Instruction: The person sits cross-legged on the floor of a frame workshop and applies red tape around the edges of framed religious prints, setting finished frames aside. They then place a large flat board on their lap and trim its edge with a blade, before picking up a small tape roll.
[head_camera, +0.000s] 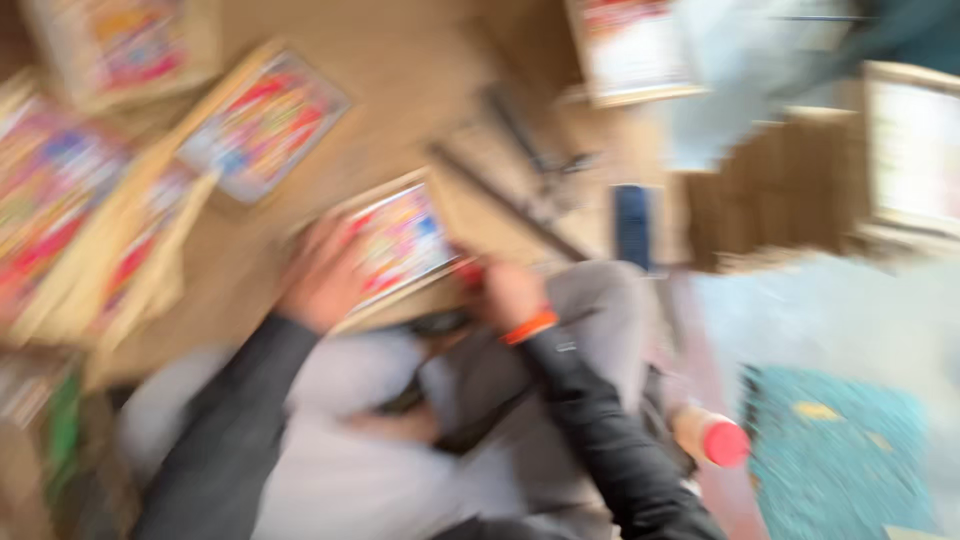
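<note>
The picture is heavily motion-blurred. My left hand (322, 275) rests on the left edge of a flat cardboard-backed pack with a colourful front (398, 242), seemingly holding it. My right hand (508, 292), with an orange band at the wrist, sits at the pack's lower right corner by something small and red (470, 272); I cannot tell whether it grips the pack. Both arms wear dark sleeves. My knees in grey trousers are below the hands.
Several similar colourful packs (262, 125) lie on brown cardboard to the left and top. Dark rods (510, 205) and a dark blue object (632, 225) lie beyond the pack. A teal mat (840, 460) and a red-capped item (725, 443) are at lower right.
</note>
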